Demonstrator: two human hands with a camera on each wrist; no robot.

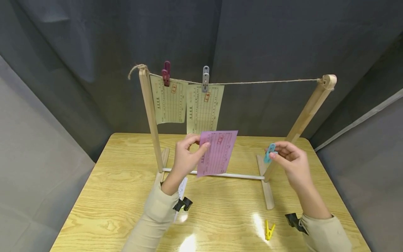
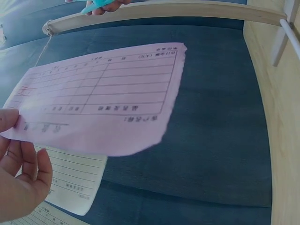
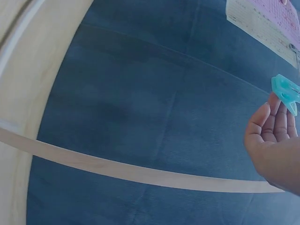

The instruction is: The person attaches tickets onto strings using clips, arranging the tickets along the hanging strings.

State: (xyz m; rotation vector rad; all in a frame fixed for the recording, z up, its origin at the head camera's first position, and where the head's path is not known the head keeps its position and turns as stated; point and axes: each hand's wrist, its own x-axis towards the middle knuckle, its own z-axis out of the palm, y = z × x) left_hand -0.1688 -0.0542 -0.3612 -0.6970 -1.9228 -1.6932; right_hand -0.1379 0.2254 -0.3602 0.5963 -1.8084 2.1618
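Note:
My left hand (image 1: 188,155) pinches a pink printed form (image 1: 219,152) by its left edge, thumb in front, above the table and in front of the wooden stand. Its printed lines show close up in the left wrist view, where the form (image 2: 103,98) tilts. On the right, my right hand (image 1: 291,161) holds a light blue clothespin (image 1: 269,153) between thumb and fingers, near the right post. Behind the pink form, two pale yellow forms hang from the string (image 1: 261,82): one under a dark red clothespin (image 1: 166,74), the other under a grey clothespin (image 1: 205,79).
The string runs between a left post (image 1: 149,119) and a right post (image 1: 310,108), joined low by a white rod (image 1: 239,176). A yellow clothespin (image 1: 269,230) lies on the wooden table (image 1: 104,196) at front right. A white paper (image 1: 182,187) lies partly under my left forearm.

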